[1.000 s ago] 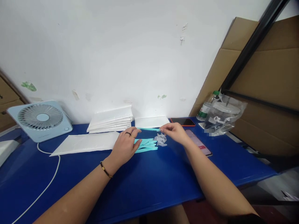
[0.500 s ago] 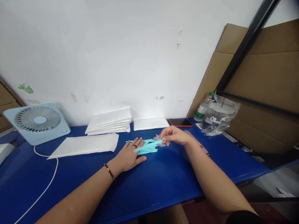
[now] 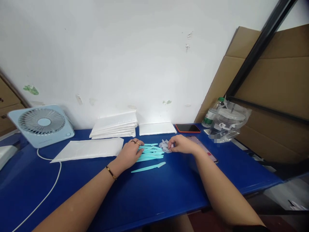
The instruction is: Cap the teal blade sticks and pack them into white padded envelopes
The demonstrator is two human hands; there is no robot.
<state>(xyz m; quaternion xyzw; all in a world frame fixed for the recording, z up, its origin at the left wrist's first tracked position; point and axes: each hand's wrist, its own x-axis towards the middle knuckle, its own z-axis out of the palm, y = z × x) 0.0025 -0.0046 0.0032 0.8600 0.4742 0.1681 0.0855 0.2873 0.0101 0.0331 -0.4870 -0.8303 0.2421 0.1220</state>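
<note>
A: What is going on across the blue desk (image 3: 149, 199)?

B: The work centres on a pile of turquoise sticks (image 3: 151, 154). The person's left forearm (image 3: 79, 196) reaches in from the pile's near left, the right forearm (image 3: 217, 180) from its near right. The step in hand seems to be fine picking with one hand while the other steadies the sticks.

A: How do the hands stand?

B: The left hand (image 3: 129, 153) lies palm down over the pile's left end, fingers bent and close together; what it grips, if anything, is hidden. The right hand (image 3: 182, 145) is just off the pile's right end, wrist bent, knuckles up, thumb and forefinger narrowed to a near pinch. Whether anything sits between those tips cannot be told.

A: And the loose stick (image 3: 148, 168)?

B: It lies flat on the near side of the pile, apart from it, its head to the right. Neither hand touches it.

A: The smallest things?

B: The pale translucent pieces (image 3: 164, 145) are heaped just beside the pile's right end, at the right fingertips. The next move probably calls for a delicate pinch that lifts one piece without scattering the rest, and light pressure on the pile.
</note>
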